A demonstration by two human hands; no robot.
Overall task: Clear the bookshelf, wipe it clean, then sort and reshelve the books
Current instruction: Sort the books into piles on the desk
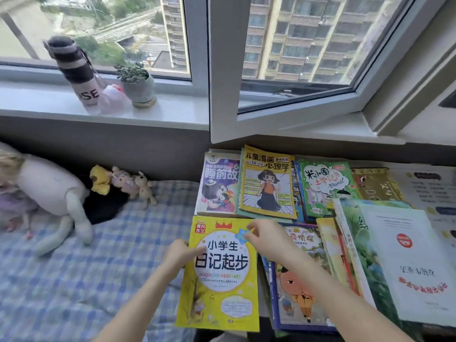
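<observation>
From the head camera, both forearms reach forward from the lower edge of the frame to the yellow book (222, 287), which lies flat at the front left of the spread of other books (267, 183), its left edge over the checked blanket (74, 280). The left hand (181, 253) grips the book's left edge, thumb on the cover. The right hand (267, 240) arches over the upper right corner, thumb and forefinger pinched on it.

A child's bedroom in a high-rise home is indicated. A checked bedsheet (74, 280) and soft toys (49, 188) are seen left of the fingers (250, 228), with children's books (267, 183) spread around them. Beyond them, apartment blocks (296, 40) are framed above a windowsill (172, 107).
</observation>
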